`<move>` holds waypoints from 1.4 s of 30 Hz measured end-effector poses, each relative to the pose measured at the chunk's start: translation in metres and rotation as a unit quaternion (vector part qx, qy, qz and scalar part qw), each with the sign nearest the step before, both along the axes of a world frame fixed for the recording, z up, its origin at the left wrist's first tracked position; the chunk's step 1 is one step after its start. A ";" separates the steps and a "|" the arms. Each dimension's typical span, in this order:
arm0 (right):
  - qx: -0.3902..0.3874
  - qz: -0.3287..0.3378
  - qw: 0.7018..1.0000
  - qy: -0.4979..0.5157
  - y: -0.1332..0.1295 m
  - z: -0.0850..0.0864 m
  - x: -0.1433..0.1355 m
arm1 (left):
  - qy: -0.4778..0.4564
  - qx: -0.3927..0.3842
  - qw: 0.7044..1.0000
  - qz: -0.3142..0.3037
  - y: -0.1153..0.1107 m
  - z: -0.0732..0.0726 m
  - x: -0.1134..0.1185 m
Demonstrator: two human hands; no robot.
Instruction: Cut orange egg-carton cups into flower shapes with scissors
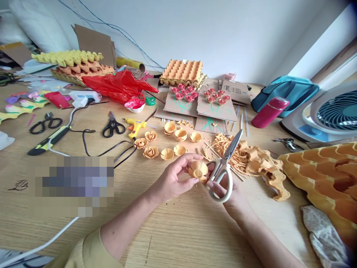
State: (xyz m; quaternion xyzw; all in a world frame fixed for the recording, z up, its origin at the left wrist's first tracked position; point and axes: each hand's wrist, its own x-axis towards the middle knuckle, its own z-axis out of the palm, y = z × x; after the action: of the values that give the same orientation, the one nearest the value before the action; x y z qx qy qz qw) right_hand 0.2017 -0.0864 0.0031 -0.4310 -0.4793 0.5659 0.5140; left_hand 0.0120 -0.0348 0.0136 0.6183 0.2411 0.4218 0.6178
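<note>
Between the fingers of my left hand (174, 176) is an egg-carton cup (198, 170), its rim cut into petals and its rounded base turned toward me. My right hand (232, 193) has white-handled scissors (224, 167), blades partly closed and pointing up and away. The right fingertips are close to the cup's edge; whether they touch it is hard to tell. Beyond my hands lie several cut cups (167, 154) and rolled carton flowers (151, 152). Carton strips and scraps (240, 156) are heaped behind the scissors.
A yellow glue gun (136, 127), black scissors (113, 125) and a cutter knife (48, 140) lie to the left. Red flowers on cardboard (184, 100) stand farther back. At right are egg trays (320, 175), a pink bottle (270, 112) and a fan (331, 108).
</note>
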 end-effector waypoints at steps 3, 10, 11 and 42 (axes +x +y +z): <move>0.016 -0.026 0.999 0.014 0.000 -0.002 0.000 | 0.043 0.044 0.998 0.002 0.000 -0.003 0.001; 0.050 -0.056 0.996 -0.041 0.002 0.000 -0.001 | 0.092 0.050 0.994 -0.014 0.001 0.002 0.000; 0.056 -0.059 0.995 -0.059 0.001 0.000 0.000 | 0.093 0.033 0.995 -0.026 0.001 0.002 0.000; 0.001 0.049 0.970 -0.240 0.000 0.008 0.015 | 0.078 -0.008 0.996 0.038 0.016 -0.005 -0.003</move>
State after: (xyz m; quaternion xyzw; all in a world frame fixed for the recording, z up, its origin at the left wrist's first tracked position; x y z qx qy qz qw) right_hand 0.2163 -0.0869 0.0112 -0.5295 -0.6097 0.4698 0.3565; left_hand 0.0089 -0.0187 0.0087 0.6347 0.3153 0.3932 0.5859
